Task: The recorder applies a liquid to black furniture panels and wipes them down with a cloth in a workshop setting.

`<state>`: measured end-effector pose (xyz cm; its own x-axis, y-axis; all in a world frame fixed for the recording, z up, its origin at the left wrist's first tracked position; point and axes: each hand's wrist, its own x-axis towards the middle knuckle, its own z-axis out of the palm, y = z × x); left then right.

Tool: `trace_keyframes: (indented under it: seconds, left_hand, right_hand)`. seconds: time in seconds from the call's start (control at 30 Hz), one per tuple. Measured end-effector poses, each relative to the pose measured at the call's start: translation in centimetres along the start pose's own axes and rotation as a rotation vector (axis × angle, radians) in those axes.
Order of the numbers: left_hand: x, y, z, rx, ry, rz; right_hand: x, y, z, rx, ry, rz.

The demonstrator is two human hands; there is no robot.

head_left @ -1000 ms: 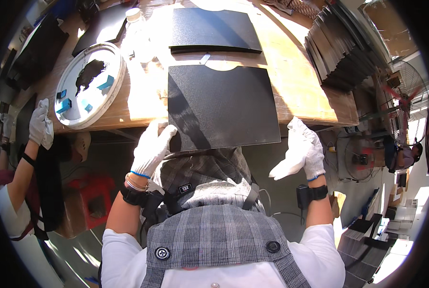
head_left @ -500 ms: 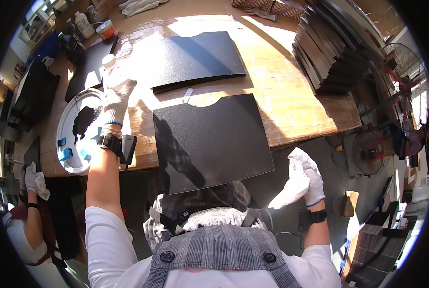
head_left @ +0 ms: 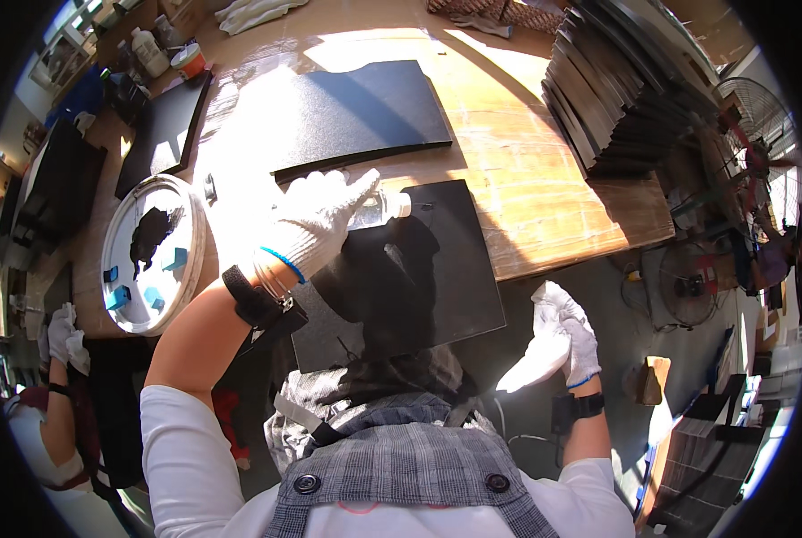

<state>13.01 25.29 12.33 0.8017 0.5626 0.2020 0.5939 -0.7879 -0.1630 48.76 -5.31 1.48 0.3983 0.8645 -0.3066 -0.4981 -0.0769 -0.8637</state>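
My left hand [head_left: 318,215], in a white knit glove, grips a clear bottle [head_left: 370,212] with a white cap. The bottle is tipped sideways, cap pointing right, over the near black panel [head_left: 459,278]. That panel overhangs the table's front edge, and the hand's shadow falls on it. Off to the right of the panel, my gloved right hand [head_left: 582,345] is closed around a bunched white cloth [head_left: 544,351]. A second black panel [head_left: 365,117] with a curved notch in its edge lies farther back on the table.
Left of the panels, a round white lid [head_left: 118,211] holds a black smear and several blue blocks. Behind it are a dark panel [head_left: 165,121], bottles and an orange tub [head_left: 187,61]. A stack of dark panels [head_left: 612,99] stands at the back right, near fans. A co-worker's gloved hand [head_left: 63,334] shows at far left.
My left hand has swung right with the bottle, from beside the round lid to over the near panel, and the bottle has tipped. The right hand with the cloth has barely moved.
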Motion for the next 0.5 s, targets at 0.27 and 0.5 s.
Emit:
trace_keyframes:
  seconds: [0.27,0.5]
  left_hand:
    - [2.3,1.4,0.9,-0.025,0.034,0.021]
    - [0.8,0.4,-1.0,0.011,-0.058,-0.056]
  right_hand:
    - [-0.4,0.3,-1.3,-0.004,-0.059,-0.061]
    - [0.3,0.9,-1.4,-0.086,0.064,0.041]
